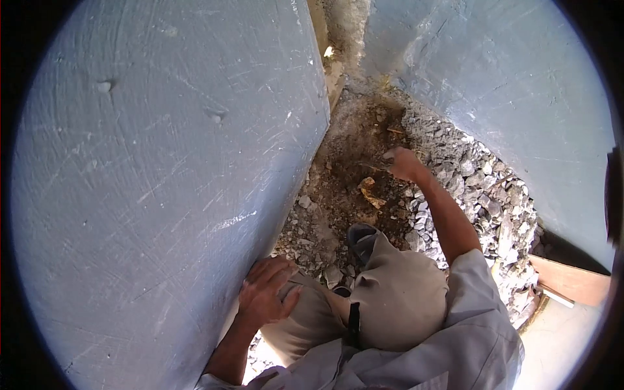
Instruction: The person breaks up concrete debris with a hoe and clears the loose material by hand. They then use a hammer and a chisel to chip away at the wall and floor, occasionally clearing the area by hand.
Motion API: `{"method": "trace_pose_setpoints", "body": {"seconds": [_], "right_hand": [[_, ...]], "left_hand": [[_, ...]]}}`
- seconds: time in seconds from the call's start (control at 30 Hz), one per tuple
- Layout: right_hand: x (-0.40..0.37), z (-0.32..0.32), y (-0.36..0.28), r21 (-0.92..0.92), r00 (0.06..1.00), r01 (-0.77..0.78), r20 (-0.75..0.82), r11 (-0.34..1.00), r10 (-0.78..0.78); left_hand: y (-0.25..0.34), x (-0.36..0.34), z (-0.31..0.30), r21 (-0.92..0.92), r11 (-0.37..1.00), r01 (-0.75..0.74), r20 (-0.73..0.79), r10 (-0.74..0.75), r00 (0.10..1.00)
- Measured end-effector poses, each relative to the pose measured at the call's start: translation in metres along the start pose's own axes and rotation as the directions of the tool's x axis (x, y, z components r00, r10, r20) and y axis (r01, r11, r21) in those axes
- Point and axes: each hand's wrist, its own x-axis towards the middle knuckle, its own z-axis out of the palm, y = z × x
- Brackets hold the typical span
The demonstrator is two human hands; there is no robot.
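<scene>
My right hand (404, 164) reaches out low over a patch of dark, loose soil (341, 166), its fingers closed. Something thin seems to stick out from them to the left, but it is too small to make out. Just below that hand lies a crumpled yellowish-brown scrap (370, 193). My left hand (266, 292) is held with its fingers apart, beside my bent knee and close to the grey wall on the left (162, 182). Nothing shows in it.
Broken grey stones (487, 188) cover the ground to the right. A second grey wall (500, 78) closes in from the upper right. At the lower right is a brown board (569, 279). My shoe (363, 237) stands at the soil's near edge.
</scene>
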Motion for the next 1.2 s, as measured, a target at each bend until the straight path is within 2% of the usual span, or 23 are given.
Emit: {"method": "trace_pose_setpoints", "body": {"seconds": [0.1,0.2,0.3,0.37,0.4,0.43,0.53,0.63,0.7,0.77,0.83,0.93,0.97,1.07,1.2], "right_hand": [[-0.041,-0.067,-0.042,0.042,0.998,-0.009,-0.066,0.999,0.012],[-0.055,-0.124,-0.08,-0.128,0.952,-0.296,-0.113,0.946,0.283],[-0.027,-0.127,-0.07,-0.348,0.963,-0.236,-0.209,0.907,0.17],[0.037,-0.084,-0.043,-0.323,0.966,-0.259,-0.099,0.91,0.24],[0.066,-0.042,-0.016,-0.268,0.957,-0.28,-0.157,0.922,0.245],[0.078,-0.035,-0.023,-0.204,0.942,-0.293,-0.226,0.934,0.246],[0.079,-0.05,-0.015,-0.181,0.959,-0.278,-0.007,0.943,0.282],[0.08,0.025,0.028,-0.136,0.976,-0.215,-0.065,0.967,0.208],[0.065,0.039,0.078,-0.091,0.996,0.078,0.05,0.993,-0.074],[0.031,0.037,0.077,-0.007,0.983,0.178,0.04,0.984,-0.177],[-0.03,-0.009,0.015,0.091,0.991,0.108,-0.093,0.99,-0.1],[-0.055,-0.046,-0.022,0.191,0.975,-0.155,-0.131,0.969,0.182],[-0.063,-0.068,-0.041,0.048,0.961,-0.15,-0.229,0.988,0.157],[-0.014,-0.08,-0.044,-0.116,0.953,-0.303,-0.067,0.946,0.297],[0.1,0.008,-0.025,-0.021,0.907,-0.422,-0.014,0.906,0.422]], "left_hand": [[-0.002,0.001,0.002,-0.018,1.0,-0.013,-0.013,0.013,1.0],[-0.002,0.001,0.003,-0.016,1.0,0.002,-0.012,-0.002,1.0],[0.002,0.006,0.0,-0.011,1.0,-0.002,-0.013,0.002,1.0],[0.001,0.005,0.0,0.007,1.0,0.0,-0.009,0.0,1.0],[0.002,0.006,0.001,0.014,1.0,-0.005,-0.011,0.005,1.0],[-0.001,0.011,0.0,0.026,1.0,-0.004,-0.005,0.004,1.0],[0.003,0.007,0.002,0.024,0.999,0.023,0.022,-0.024,0.999],[0.001,0.004,0.004,0.014,1.0,0.013,0.004,-0.013,1.0],[-0.002,0.002,0.004,0.01,1.0,0.006,0.002,-0.006,1.0],[-0.001,0.002,0.003,0.022,1.0,-0.008,0.0,0.008,1.0],[0.0,0.004,0.002,0.013,1.0,-0.017,-0.009,0.017,1.0],[0.0,0.004,0.001,-0.008,1.0,-0.012,-0.02,0.011,1.0],[0.0,0.005,0.001,-0.006,1.0,-0.016,-0.019,0.016,1.0],[-0.003,0.003,0.003,-0.001,1.0,-0.013,0.004,0.013,1.0],[-0.001,0.004,0.002,0.026,1.0,0.003,0.025,-0.004,1.0]]}}
